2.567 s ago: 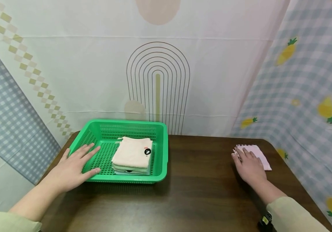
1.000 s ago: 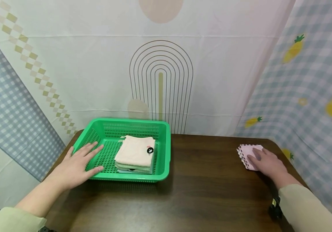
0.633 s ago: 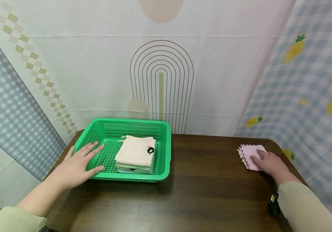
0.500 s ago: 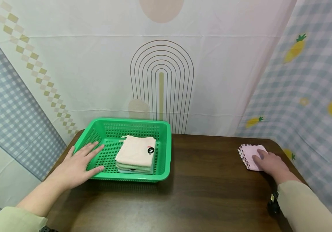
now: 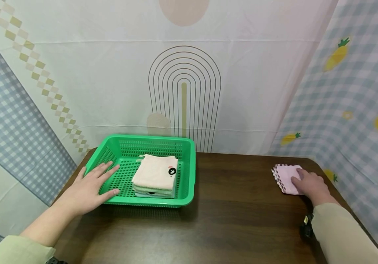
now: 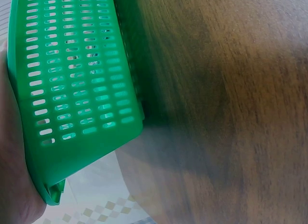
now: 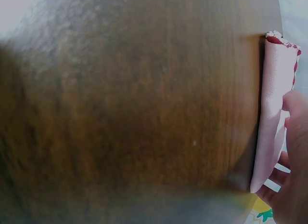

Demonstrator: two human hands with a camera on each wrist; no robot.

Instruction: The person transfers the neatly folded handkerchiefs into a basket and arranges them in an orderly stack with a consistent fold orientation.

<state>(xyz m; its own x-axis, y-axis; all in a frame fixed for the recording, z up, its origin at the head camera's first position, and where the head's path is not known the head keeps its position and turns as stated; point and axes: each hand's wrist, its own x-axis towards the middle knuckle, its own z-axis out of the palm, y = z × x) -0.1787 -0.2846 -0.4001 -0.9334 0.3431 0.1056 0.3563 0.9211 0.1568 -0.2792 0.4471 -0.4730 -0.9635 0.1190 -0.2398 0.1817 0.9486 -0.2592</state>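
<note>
My left hand (image 5: 84, 189) lies with fingers spread over the left front corner of a green plastic basket (image 5: 190, 176). In the left wrist view the hand's edge is against the rim of the slotted basket wall (image 6: 82, 89). Inside the basket sits a stack of folded small towels (image 5: 155, 172), a cream one with a black motif on top. At the far right, my right hand (image 5: 314, 187) pinches the right edge of a folded pink towel (image 5: 286, 178) with checked trim. The right wrist view shows the thumb on the pink towel (image 7: 272, 98) and fingers behind its lower end.
Both the basket and the pink towel are on a dark wooden table (image 5: 235, 205) with rounded back corners. A white patterned curtain (image 5: 242, 80) hangs right behind it, and a checked pineapple-print curtain (image 5: 357, 91) borders the right side.
My right hand has gone from lying flat over the pink towel to its right edge, its thumb and fingers drawn in there; more of the towel shows. The left hand stays on the basket.
</note>
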